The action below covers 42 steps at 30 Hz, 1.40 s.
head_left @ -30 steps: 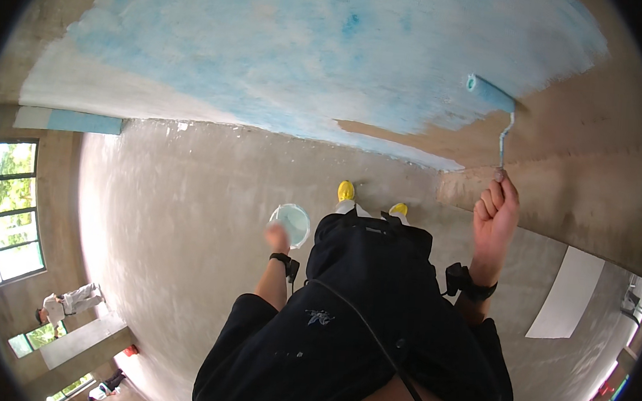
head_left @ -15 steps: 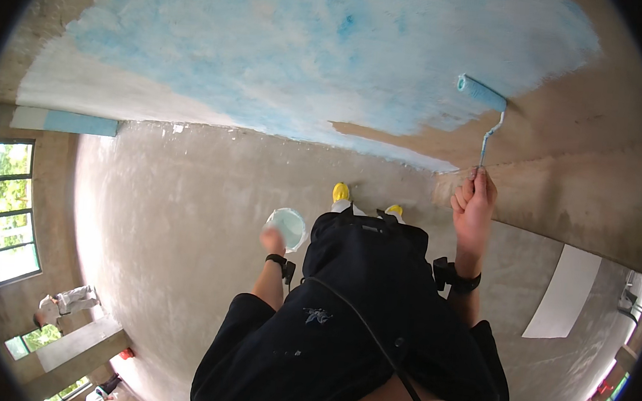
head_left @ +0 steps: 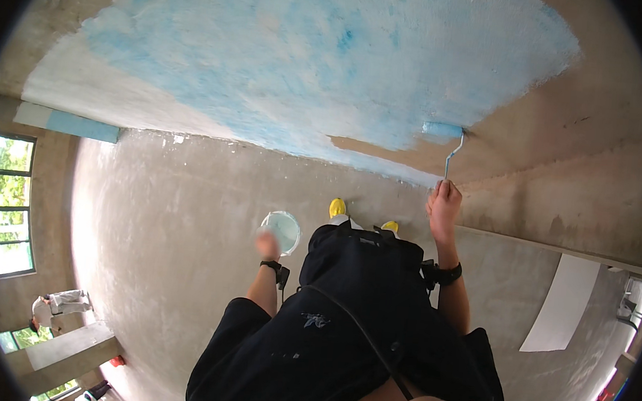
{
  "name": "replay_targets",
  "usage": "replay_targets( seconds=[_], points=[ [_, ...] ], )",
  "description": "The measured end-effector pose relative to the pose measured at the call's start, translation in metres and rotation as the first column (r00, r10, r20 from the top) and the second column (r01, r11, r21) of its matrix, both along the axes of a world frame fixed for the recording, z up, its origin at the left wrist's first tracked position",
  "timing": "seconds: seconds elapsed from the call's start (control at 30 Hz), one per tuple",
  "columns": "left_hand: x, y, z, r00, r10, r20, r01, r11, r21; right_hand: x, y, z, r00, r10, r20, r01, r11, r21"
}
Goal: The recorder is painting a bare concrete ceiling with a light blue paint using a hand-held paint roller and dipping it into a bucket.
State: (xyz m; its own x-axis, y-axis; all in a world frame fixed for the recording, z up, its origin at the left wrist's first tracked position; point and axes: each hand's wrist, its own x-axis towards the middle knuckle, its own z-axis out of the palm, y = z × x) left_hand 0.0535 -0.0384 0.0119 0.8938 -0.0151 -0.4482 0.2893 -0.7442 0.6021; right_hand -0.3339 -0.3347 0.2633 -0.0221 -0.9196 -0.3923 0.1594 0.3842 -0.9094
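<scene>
Pale blue paint [head_left: 294,63] spreads in cloudy patches over the wall [head_left: 537,131], its ragged right edge giving way to bare brown surface; a narrow brown strip [head_left: 385,151] also shows low down, between the main painted area and a thin pale band along the foot of the wall; the paint roller [head_left: 441,129] is at the lower right border of the blue, its sleeve lying roughly level and seemingly against the wall, its bent metal rod coming down toward the person; the right hand [head_left: 444,203] has its fingers closed around the lower end of the roller, thumb and fingers drawn together with the rod rising out of them; the left hand [head_left: 267,245] is at the near left side of a whitish bucket [head_left: 297,225], overlapping its rim in this view (the hand is blurred, so one cannot tell how far its fingers are bent or whether they have hold of the bucket); a black band [head_left: 448,274] circles the right wrist; two yellow shoes [head_left: 338,208] point toward the wall from beyond the dark clothing [head_left: 364,279]; a white panel [head_left: 563,304] lies to the right, well apart from the roller.
</scene>
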Motion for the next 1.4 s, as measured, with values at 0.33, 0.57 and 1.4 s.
replay_targets(
  seconds=[0.33,0.57,1.4],
  points=[
    [0.003,0.005,-0.005,0.999,-0.028,0.033,0.027,1.000,0.016,-0.004,-0.002,0.015,0.684,-0.204,-0.701,-0.231,0.850,-0.473],
    [0.005,0.016,-0.021,0.999,-0.027,0.046,0.026,0.999,0.036,-0.012,-0.022,0.007,0.497,-0.117,-0.860,-0.519,0.754,-0.402],
    [0.006,0.034,-0.056,0.994,0.108,-0.018,-0.108,0.994,-0.034,0.061,-0.074,-0.055,0.550,-0.049,-0.834,-0.551,0.729,-0.406]
  ],
)
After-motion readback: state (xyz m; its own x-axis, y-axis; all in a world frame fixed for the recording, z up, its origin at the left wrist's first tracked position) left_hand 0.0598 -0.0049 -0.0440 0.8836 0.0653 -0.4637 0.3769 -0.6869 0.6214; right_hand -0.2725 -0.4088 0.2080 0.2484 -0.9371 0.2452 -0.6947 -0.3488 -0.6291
